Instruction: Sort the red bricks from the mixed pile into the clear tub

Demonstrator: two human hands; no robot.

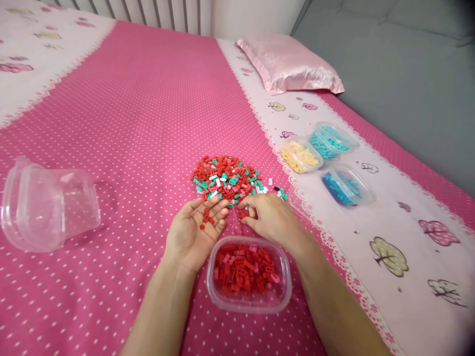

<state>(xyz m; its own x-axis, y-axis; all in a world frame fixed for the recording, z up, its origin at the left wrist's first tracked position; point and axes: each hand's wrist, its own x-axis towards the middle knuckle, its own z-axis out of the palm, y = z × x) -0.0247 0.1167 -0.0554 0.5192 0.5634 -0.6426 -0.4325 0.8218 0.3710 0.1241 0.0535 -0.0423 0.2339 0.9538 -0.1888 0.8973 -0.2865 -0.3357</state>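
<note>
My left hand (195, 230) is palm up with its fingers slightly curled, cradling a few small red building bricks (208, 217). Beside it, my right hand (265, 215) is palm down, its fingers curled in at some red bricks (243, 213) by the pile's near edge. Just beyond both hands lies a mixed pile of tiny bricks (226, 175), mostly red, with green, white and pink ones among them. Between my forearms stands a clear plastic tub (284, 296) holding red and some pink bricks (243, 269).
At right stand clear tubs of yellow bricks (300, 157), turquoise bricks (328, 141) and blue bricks (341, 187). A clear lid (300, 201) lies near my right wrist. Clear stacked containers (52, 207) rest on their side at left. A pink pillow (289, 64) lies at the back of the bed.
</note>
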